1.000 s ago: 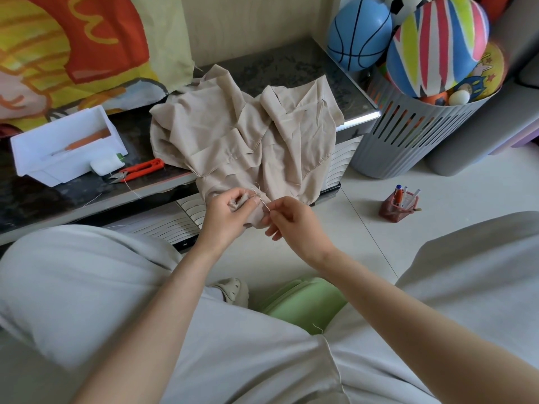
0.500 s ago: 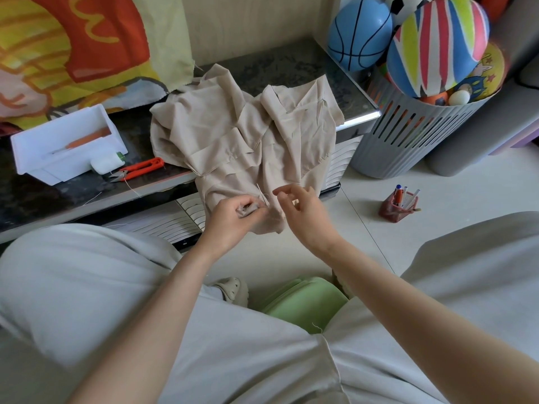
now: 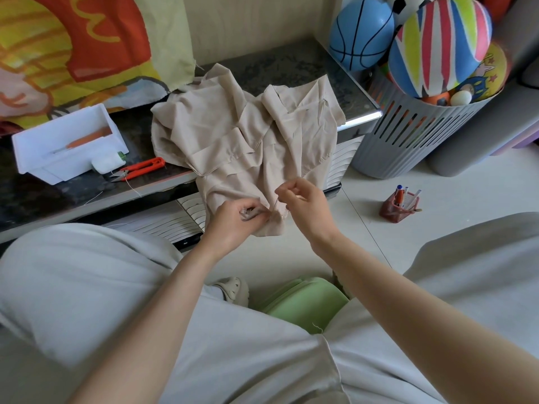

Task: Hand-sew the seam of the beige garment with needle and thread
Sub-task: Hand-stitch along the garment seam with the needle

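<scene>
The beige garment (image 3: 242,141) lies crumpled on a dark low table (image 3: 58,193), its lower end hanging over the front edge. My left hand (image 3: 236,220) pinches the hanging seam edge between thumb and fingers. Just to the right, my right hand (image 3: 306,205) pinches the needle (image 3: 275,203), a thin dark sliver that slants down into the fabric beside my left fingertips. The thread is too fine to make out.
A white tray (image 3: 67,141), a white thread spool (image 3: 108,162) and red thread snips (image 3: 140,168) sit on the table's left part. A grey basket (image 3: 408,132) full of balls stands on the right, a pen holder (image 3: 399,207) on the floor, a green stool (image 3: 306,301) beneath me.
My right hand rose from the seam and swung up and to the right, drawing the needle away from the fabric. My left hand kept its pinch and sank slightly.
</scene>
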